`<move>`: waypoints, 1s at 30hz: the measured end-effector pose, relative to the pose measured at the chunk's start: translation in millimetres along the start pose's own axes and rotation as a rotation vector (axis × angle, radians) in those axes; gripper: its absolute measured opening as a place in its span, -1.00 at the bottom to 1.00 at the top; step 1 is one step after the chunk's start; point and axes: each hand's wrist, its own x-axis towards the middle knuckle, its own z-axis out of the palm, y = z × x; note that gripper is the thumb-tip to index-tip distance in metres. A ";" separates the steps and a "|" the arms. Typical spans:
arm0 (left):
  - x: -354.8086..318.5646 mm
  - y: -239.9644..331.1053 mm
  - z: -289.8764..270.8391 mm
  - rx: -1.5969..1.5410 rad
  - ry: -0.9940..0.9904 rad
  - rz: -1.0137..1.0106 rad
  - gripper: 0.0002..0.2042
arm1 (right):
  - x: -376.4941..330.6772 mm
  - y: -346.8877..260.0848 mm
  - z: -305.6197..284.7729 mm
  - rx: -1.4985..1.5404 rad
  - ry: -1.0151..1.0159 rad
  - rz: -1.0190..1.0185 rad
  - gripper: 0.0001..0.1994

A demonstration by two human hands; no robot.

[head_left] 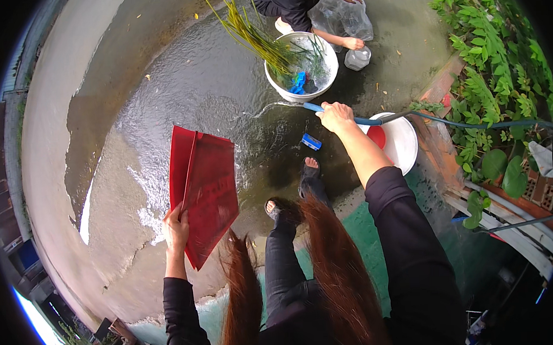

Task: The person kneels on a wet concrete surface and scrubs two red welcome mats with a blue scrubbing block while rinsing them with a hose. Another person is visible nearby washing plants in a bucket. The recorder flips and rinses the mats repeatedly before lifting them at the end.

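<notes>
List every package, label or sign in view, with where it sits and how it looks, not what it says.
Red panels: flat, hinged like a folder, faint print, held up by the left hand over wet concrete.
Small blue packet: rectangular, on the wet ground below the right hand, which grips a blue hose.
Clear plastic bags: crumpled, beside the white basin, near another person.

Clear plastic bags (342, 15) at top, crumpled, beside white basin. Smaller clear bag (357, 58) just below, on wet ground. Small blue-and-white rectangular packet (311, 141) on wet ground near feet.
</notes>
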 end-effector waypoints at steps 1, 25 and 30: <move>-4.6 0.9 -2.7 -0.022 -0.003 0.002 -0.75 | -5.1 7.9 3.8 0.006 0.050 0.026 -0.68; -78.2 2.6 34.0 0.027 -0.026 0.084 -0.76 | -45.9 125.9 95.9 -0.804 -0.428 0.369 -0.91; -87.3 13.2 54.9 -0.014 -0.010 0.110 -0.76 | -57.0 140.8 147.6 -0.712 -0.595 0.436 -0.90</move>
